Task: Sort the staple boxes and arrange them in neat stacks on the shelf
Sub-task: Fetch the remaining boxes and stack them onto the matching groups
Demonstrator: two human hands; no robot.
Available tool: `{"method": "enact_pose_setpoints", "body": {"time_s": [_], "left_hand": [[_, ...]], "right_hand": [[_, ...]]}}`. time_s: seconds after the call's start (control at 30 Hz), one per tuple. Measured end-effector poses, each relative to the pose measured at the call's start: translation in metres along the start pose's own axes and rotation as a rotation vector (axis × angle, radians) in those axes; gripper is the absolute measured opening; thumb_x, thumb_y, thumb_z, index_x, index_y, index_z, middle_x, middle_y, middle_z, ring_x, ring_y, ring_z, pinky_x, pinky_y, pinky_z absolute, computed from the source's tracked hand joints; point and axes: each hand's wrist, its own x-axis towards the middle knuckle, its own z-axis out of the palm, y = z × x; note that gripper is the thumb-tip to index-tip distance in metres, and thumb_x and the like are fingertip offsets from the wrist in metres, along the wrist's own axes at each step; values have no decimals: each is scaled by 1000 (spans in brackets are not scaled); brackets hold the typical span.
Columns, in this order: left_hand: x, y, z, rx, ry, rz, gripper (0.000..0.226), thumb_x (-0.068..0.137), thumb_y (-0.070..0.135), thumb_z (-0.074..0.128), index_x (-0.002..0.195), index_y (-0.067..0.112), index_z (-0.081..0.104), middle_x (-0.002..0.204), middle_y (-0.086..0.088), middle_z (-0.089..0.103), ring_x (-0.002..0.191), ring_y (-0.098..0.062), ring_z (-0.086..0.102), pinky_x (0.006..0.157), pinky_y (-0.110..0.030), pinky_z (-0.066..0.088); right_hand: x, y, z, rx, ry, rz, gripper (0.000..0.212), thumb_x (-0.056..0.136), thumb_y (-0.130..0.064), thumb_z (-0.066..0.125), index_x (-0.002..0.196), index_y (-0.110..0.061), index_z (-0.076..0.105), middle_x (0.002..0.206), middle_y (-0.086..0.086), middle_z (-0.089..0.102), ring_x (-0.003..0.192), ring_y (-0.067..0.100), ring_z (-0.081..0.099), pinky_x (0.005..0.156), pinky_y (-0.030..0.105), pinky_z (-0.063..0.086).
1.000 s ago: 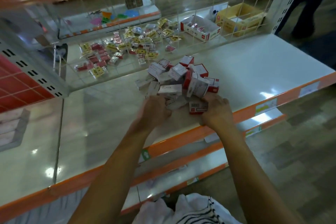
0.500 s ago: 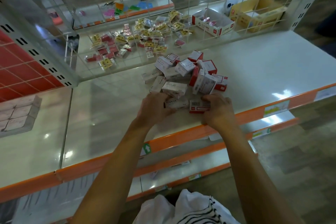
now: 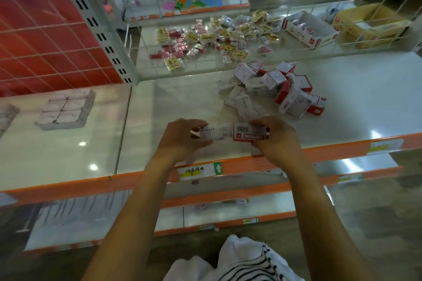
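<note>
Both arms are bare and rise from the lower frame, the left forearm [image 3: 127, 212] and right forearm [image 3: 319, 212] slanting inward towards each other as they cross the orange shelf edge [image 3: 331, 153]. Each wrist lies above that edge, and both hands sit just beyond it, near each other, backs turned up to the camera. The left hand [image 3: 182, 140] curls its fingers and thumb round the left end of a white staple box [image 3: 212, 133]. The right hand [image 3: 277, 139] pinches a barcoded staple box [image 3: 247, 133] from the right end. The two boxes meet end to end between the hands.
</note>
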Motion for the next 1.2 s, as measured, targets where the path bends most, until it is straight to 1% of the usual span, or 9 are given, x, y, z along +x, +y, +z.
{"method": "enact_pose_setpoints", "body": {"time_s": [0.17,0.27,0.33,0.43,0.57,0.7,0.83,0.97,1.2], "left_hand": [[-43,-54,-31,-98,83,-89,49,77,31,77,123,24,62,115,6,68,80,1,60,68,-4,41],[-75,-88,-53,-165,161,-129,48,77,25,78,122,21,64,113,4,68,78,-2,63,64,-1,43],[-97,-110,-68,-151,197,-157,47,77,24,77,122,22,64,112,5,69,78,-3,64,65,-6,44],[-132,-144,-90,-135,255,-182,47,77,22,77,122,21,64,116,3,68,83,-6,64,75,-16,48],[-170,-192,-112,-138,295,-238,48,79,22,76,126,21,62,118,3,67,82,-4,61,68,-7,42],[-205,-233,-130,-143,318,-280,50,81,24,75,128,19,59,120,1,66,85,-5,61,72,-11,43],[-231,-263,-142,-179,357,-308,51,81,25,75,129,18,59,119,2,65,82,-4,58,66,-4,41],[-244,-286,-150,-210,393,-328,53,80,27,75,130,18,58,122,0,65,92,-7,63,76,-12,47],[-239,-314,-170,-212,445,-374,49,81,25,74,128,19,60,116,2,67,79,-1,60,61,-2,43]], "right_hand": [[-12,-46,39,124,-40,-36,46,76,-8,75,119,-18,63,116,0,63,100,13,59,77,9,38],[-22,-80,67,215,-97,-62,48,74,-8,77,119,-20,63,115,0,63,101,14,60,83,21,48],[-30,-104,85,230,-120,-112,48,73,-9,77,118,-19,64,114,0,63,100,14,60,84,25,49],[-50,-142,114,310,-174,-165,38,81,-20,72,118,-23,64,108,-6,63,94,10,59,75,17,47],[-80,-191,154,624,-309,-80,12,92,-27,58,93,-29,70,82,-6,66,75,10,58,72,25,46],[-97,-228,193,712,-351,46,34,98,-34,45,79,-17,67,68,2,59,58,13,50,58,26,43],[-110,-257,221,702,-393,87,38,99,-39,42,85,-13,66,71,6,66,60,16,57,56,27,48],[-111,-277,237,766,-508,75,35,101,-33,40,94,-9,64,72,12,67,56,16,61,51,23,50],[-84,-311,263,709,-577,-74,22,101,-23,43,101,-16,63,74,7,65,52,11,57,51,24,48]]}}
